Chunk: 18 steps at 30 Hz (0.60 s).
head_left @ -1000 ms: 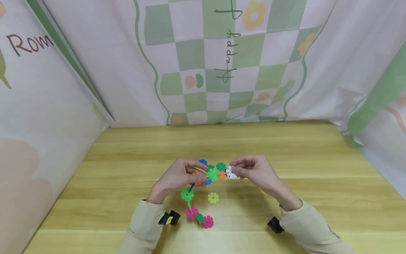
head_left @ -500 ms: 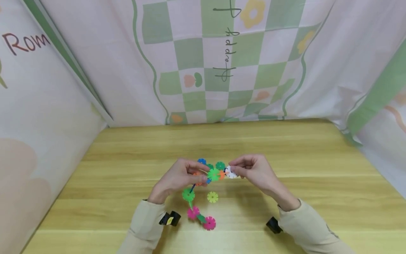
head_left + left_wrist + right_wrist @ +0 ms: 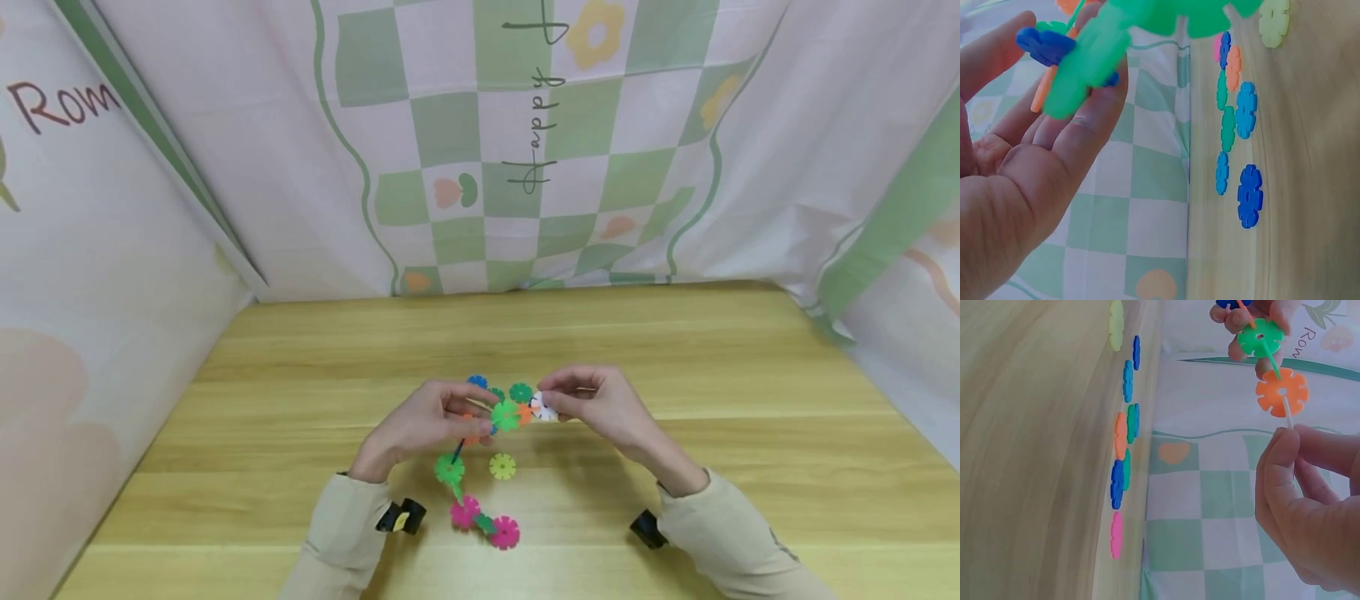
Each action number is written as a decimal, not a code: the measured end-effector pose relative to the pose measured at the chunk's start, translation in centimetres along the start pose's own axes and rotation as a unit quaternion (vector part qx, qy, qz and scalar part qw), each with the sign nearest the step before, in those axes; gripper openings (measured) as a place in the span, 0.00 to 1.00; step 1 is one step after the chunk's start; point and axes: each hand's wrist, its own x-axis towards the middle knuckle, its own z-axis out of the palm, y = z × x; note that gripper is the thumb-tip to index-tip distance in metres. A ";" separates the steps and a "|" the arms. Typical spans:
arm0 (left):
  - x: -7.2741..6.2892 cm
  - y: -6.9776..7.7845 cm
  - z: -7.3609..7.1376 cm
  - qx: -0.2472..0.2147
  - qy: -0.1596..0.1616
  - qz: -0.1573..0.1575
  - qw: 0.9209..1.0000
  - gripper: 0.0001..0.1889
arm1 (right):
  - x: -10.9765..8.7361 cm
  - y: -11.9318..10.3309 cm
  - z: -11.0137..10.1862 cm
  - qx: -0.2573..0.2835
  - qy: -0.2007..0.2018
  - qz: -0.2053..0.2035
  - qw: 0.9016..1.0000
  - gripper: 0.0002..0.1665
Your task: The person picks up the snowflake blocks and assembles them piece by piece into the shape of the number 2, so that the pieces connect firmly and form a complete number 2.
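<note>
My left hand (image 3: 429, 427) grips a chain of slotted plastic snowflake discs. Its loose end trails toward me through a light green disc (image 3: 450, 468) to a pink disc (image 3: 505, 532). From its other end, past a bright green disc (image 3: 506, 415), sticks an orange disc (image 3: 1282, 392). Thumb and fingers of my right hand (image 3: 606, 406) pinch a white snowflake disc (image 3: 542, 406), seen edge-on in the right wrist view, where it meets the orange disc's slot. A blue disc (image 3: 1045, 46) of the chain shows by the left fingers, next to a blurred green one.
Loose discs lie on the wooden table (image 3: 712, 350) beyond my hands, among them a dark blue one (image 3: 1250, 196), a pink one (image 3: 1116, 535) and several others. Closer to me is a yellow disc (image 3: 502, 466). A patterned curtain (image 3: 510, 150) borders the table's far edge.
The chain's hanging end has swung slightly right and toward me. My right hand has shifted a little left with the white disc, which now appears more turned.
</note>
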 end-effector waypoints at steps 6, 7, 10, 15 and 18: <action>-0.1 0.0 -0.4 -0.012 -0.003 0.008 1.000 0.17 | 0.0 0.0 0.0 -0.033 -0.006 0.000 0.999 0.17; -0.1 0.0 -0.5 -0.015 -0.005 0.010 1.000 0.17 | 0.1 0.0 0.0 -0.040 -0.005 -0.003 0.999 0.18; -0.2 0.1 -0.7 -0.013 -0.003 0.006 1.000 0.17 | 0.3 0.0 0.0 -0.048 -0.001 -0.008 0.999 0.18; -0.7 0.6 -1.3 -0.003 0.006 -0.002 1.000 0.17 | 0.9 0.4 -0.2 -0.043 -0.005 0.000 0.999 0.17; -1.1 0.7 -1.6 -0.006 0.014 -0.001 1.000 0.17 | 1.5 0.9 -0.4 -0.047 -0.009 0.020 0.999 0.17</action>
